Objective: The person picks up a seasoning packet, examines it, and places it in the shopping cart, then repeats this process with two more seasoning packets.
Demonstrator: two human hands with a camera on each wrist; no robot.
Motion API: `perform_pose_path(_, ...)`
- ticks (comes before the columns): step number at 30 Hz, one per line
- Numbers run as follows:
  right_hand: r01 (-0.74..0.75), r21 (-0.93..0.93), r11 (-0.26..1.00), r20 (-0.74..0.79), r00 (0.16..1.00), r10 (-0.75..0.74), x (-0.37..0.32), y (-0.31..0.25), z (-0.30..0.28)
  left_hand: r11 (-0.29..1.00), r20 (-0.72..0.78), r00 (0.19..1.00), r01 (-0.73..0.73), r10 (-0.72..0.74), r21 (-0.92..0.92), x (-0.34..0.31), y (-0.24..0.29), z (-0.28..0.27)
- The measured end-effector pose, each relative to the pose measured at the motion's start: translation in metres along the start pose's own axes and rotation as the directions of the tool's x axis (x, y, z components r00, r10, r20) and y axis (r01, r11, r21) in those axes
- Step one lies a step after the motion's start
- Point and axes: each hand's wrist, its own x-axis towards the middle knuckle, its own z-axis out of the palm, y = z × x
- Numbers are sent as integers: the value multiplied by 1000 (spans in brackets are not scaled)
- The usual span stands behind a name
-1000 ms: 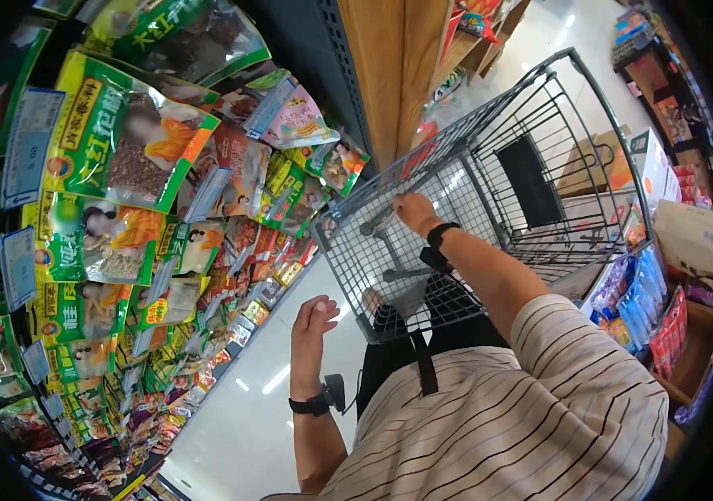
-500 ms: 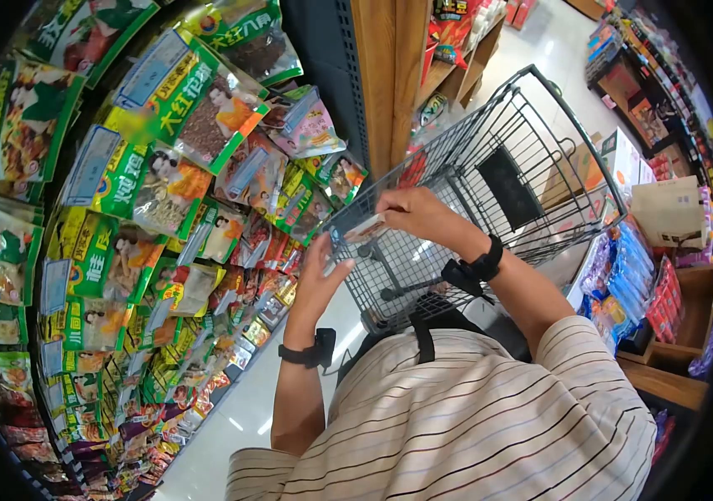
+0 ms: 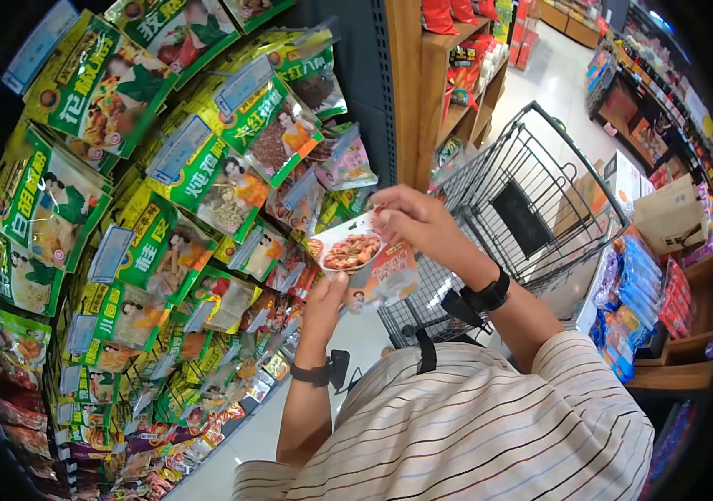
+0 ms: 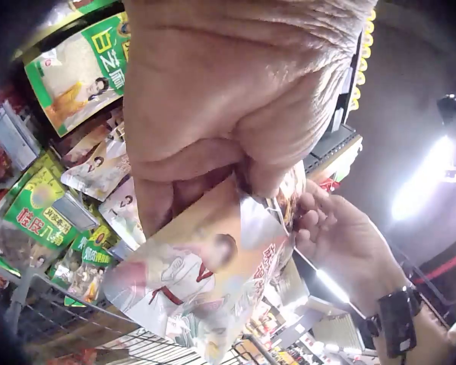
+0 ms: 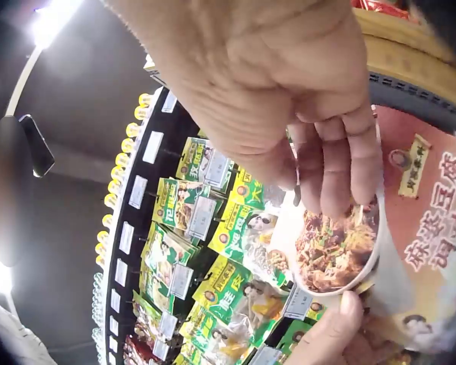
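Observation:
Between both hands is a seasoning packet [image 3: 353, 247], its front printed with a bowl of food and a reddish panel. My left hand [image 3: 321, 307] grips the packet's lower left edge, thumb on the printed face and fingers behind. At the upper edge, my right hand [image 3: 421, 230] pinches the packet with bent fingers. The right wrist view shows the bowl picture [image 5: 338, 251] partly covered by these fingers. From the left wrist, the packet's other side shows a printed figure in white clothing [image 4: 186, 274].
To the left, a rack holds rows of green and yellow packets [image 3: 135, 250] with price tags [image 3: 181, 150]. A wire shopping cart [image 3: 532, 192] stands ahead, beyond the hands. Wooden shelves [image 3: 415, 83] rise at the rack's end. Blue packs [image 3: 628, 284] and boxes line the right.
My right hand has come up out of the cart with the packet. The left hand has moved toward it and taken hold of the packet, which now faces up. The view has shifted toward the rack.

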Motion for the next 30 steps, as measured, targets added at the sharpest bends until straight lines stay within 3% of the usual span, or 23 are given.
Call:
perform_pose_path(4,82,39,996,-178,981,-74,0,14,-7,971,-76,997,-50,33,-233,-11,14,-6)
perform_pose_path(6,12,8,1000,-127,992,-11,-1,17,-5,953,-111,991,-109,80,-283,-12,24,-6)
perform_pose_path(8,-110,22,994,-63,992,112,-7,13,4,949,-95,993,-95,69,-300,-17,36,-3)
perform_pose_path(9,-76,11,997,8,997,76,-5,24,7,944,-90,993,-101,76,-313,-18,41,0)
perform_pose_path(12,-201,143,969,84,978,190,-10,32,16,940,-92,992,-112,86,-323,-19,47,5)
perform_pose_path(30,-253,376,891,-11,961,277,-24,49,16,941,-70,995,-86,67,-328,-17,35,7)
